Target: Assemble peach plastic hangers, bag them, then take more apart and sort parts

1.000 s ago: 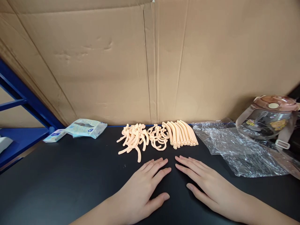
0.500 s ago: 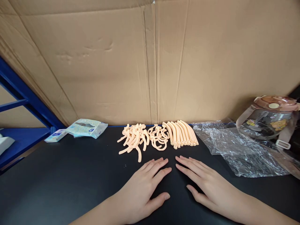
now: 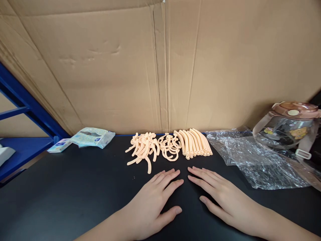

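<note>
My left hand (image 3: 152, 201) lies flat, palm down, on the black tabletop (image 3: 75, 187), fingers apart, holding nothing. My right hand (image 3: 220, 195) rests flat beside it, fingertips nearly meeting the left's. Just beyond the fingers lie peach-coloured plastic pieces: a loose heap of curved strips (image 3: 142, 147) on the left, a tangle of ring-shaped pieces (image 3: 170, 145) in the middle, and a neat row of curved strips (image 3: 197, 142) on the right. Neither hand touches them.
A crumpled clear plastic bag (image 3: 253, 159) spreads at the right, with a pink-lidded transparent bottle (image 3: 288, 125) behind it. A tissue packet (image 3: 92, 136) and a small white-blue box (image 3: 59, 145) sit at the back left. A cardboard wall (image 3: 160, 67) backs the table; blue shelving (image 3: 22, 110) stands left.
</note>
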Motion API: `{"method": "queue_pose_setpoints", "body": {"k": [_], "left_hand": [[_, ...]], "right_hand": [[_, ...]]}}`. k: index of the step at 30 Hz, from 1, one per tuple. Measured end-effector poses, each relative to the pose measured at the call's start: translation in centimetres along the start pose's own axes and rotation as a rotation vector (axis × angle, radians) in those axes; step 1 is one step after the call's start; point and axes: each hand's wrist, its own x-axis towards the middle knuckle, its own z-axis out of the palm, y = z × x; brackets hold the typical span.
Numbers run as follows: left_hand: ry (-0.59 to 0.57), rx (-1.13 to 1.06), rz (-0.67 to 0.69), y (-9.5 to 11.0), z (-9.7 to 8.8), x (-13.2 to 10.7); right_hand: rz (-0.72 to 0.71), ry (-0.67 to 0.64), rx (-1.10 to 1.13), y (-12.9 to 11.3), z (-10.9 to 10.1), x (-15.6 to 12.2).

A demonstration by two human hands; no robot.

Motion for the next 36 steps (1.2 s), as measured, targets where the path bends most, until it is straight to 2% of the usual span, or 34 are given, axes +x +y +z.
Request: {"method": "queue_pose_setpoints", "body": {"k": [4,18,20,26,29,36], "left_hand": [[0.019,-0.010,0.007,0.1,0.0,-0.1],[-0.024,0.010,-0.009,0.3,-0.2,0.0],[0.000,-0.002,-0.005,0.2,0.0,0.0],[0.195,0.058,-0.109,-0.7,1.6,-0.1],[0.198,0.084,-0.105,-0.9,1.7,-0.2],[0.165,0.067,-0.115,-0.4,0.8,0.0]], "right_hand": [[0.009,-0.013,0.008,0.0,-0.1,0.1],[0.019,-0.039,0.015,-0.3,-0.5,0.1],[0.019,-0.040,0.013,-0.3,-0.5,0.1],[0.031,-0.030,0.030,-0.1,-0.3,0.3],[0.024,-0.010,0.047,0.0,-0.2,0.2],[0.009,0.026,0.088,-0.1,-0.2,-0.1]]}}
